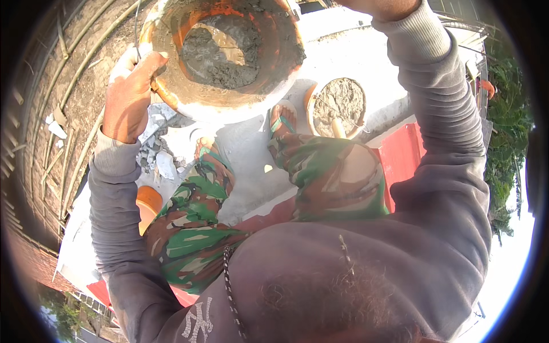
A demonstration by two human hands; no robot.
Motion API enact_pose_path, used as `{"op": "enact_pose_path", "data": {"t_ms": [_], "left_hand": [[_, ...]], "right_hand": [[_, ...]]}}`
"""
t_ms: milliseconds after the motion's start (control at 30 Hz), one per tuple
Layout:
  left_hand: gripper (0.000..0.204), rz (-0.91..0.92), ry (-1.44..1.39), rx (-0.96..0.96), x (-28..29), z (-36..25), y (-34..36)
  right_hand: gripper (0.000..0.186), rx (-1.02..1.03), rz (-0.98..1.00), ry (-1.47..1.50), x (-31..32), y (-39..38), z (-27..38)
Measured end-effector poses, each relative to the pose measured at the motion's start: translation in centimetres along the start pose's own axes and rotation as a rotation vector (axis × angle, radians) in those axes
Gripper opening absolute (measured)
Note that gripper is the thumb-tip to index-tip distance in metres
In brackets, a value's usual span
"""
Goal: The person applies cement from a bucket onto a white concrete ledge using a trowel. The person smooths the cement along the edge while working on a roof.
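Observation:
A large, mortar-smeared orange bucket hangs or is held high in front of me, its mouth facing up, with wet grey mortar inside. My left hand is closed at its left rim around a thin wire that looks like the bucket's handle; the thumb lies by the rim. My right hand is raised past the bucket's right side, and its fingers are cut off by the upper edge. Beyond my foot is a smaller bucket filled with grey mortar, a light-coloured tool handle leaning out of it.
I stand in sandals on a pale ledge. Broken rubble lies by my left foot, near an orange container. Red sheeting runs on the right. Bamboo poles and soil lie below left; green foliage is far right.

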State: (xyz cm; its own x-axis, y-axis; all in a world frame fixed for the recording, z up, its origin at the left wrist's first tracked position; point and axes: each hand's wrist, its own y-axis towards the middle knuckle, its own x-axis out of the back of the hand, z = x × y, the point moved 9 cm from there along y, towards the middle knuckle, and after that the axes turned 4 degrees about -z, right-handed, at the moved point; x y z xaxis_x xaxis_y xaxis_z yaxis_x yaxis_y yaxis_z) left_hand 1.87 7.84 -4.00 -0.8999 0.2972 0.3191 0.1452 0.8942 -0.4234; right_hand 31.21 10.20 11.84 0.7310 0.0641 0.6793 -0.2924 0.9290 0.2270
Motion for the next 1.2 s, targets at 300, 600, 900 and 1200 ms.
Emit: {"op": "enact_pose_path", "data": {"t_ms": [300, 600, 900, 1200], "left_hand": [[0.024, 0.082, -0.590, 0.231, -1.0, 6.2, -4.6], [0.047, -0.050, -0.510, 0.206, 1.1, 5.3, -8.6], [0.035, -0.394, -0.587, 0.217, -1.4, 7.4, -12.7], [0.027, -0.433, -0.625, 0.241, -2.1, 9.5, -13.1]], "right_hand": [[0.036, -1.031, 0.885, 0.278, -7.6, -35.6, -16.2], [0.052, -0.988, 0.277, -0.617, 0.0, -34.8, -23.6], [0.050, -0.895, -0.165, -0.293, -6.4, -43.1, -18.6], [0.032, -0.735, -0.819, -0.519, 1.9, -44.9, -24.7]]}}
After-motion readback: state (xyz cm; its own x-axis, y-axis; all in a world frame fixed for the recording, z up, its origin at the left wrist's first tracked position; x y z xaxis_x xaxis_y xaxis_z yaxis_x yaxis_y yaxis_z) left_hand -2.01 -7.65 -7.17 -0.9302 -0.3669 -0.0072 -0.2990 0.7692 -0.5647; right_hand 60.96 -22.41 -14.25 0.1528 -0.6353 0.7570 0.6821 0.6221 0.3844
